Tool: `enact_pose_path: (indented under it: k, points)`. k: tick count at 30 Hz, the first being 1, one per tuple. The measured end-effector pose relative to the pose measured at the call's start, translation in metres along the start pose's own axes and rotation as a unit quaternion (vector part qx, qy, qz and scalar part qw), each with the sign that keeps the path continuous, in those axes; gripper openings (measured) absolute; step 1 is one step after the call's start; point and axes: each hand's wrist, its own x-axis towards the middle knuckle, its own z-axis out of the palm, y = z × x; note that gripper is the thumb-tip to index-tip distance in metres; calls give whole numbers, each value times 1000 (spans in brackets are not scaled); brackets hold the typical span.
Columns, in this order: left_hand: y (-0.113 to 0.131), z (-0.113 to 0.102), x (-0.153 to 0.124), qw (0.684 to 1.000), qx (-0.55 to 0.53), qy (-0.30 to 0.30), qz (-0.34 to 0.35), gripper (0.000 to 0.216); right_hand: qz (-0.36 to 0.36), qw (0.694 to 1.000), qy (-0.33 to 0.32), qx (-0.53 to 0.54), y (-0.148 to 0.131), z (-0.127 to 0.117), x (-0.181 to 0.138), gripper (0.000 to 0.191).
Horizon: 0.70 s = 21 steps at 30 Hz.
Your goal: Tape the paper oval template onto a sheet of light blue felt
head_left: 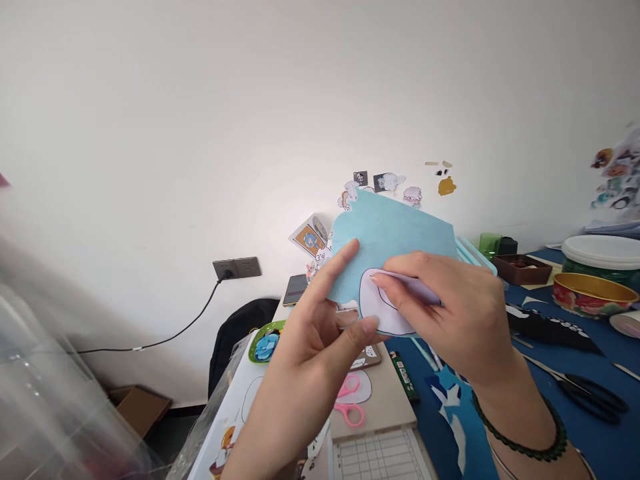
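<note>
A light blue sheet (pixel 400 227) with a scalloped left edge is held up in front of me. Over its lower part lies a pale lilac paper cutout (pixel 383 313) with a dark outline and a curved line drawn on it. My left hand (pixel 320 340) grips the sheet and cutout from the lower left, thumb on the cutout's bottom edge and index finger along the sheet. Thumb and fingers of my right hand (pixel 450 313) pinch at the cutout, covering its right part. Below the hands, pink-handled scissors (pixel 353 403) lie on the table.
Black-handled scissors (pixel 585 393) and blue paper scraps (pixel 455 407) lie on the blue surface (pixel 535 427) at right. Behind them are a gold-rimmed round tin (pixel 595 300), a white-lidded tub (pixel 603 252) and a brown box (pixel 523 270). A green dish (pixel 256 353) holds blue pieces at left.
</note>
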Motion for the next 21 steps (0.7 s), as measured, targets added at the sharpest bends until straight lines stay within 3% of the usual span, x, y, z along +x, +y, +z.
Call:
enact_pose_path:
  k: [10, 15, 21]
  points:
    - [0, -1, 0, 1000, 26, 2, -7, 64, 10, 1000, 7, -5, -3, 2, -1, 14]
    - [0, 7, 3, 998, 33, 45, 6, 70, 5, 1000, 7, -8, -1, 5, -2, 11]
    - [-2, 10, 5, 998, 40, 47, 18, 71, 4, 1000, -4, -12, 0, 5, -3, 11]
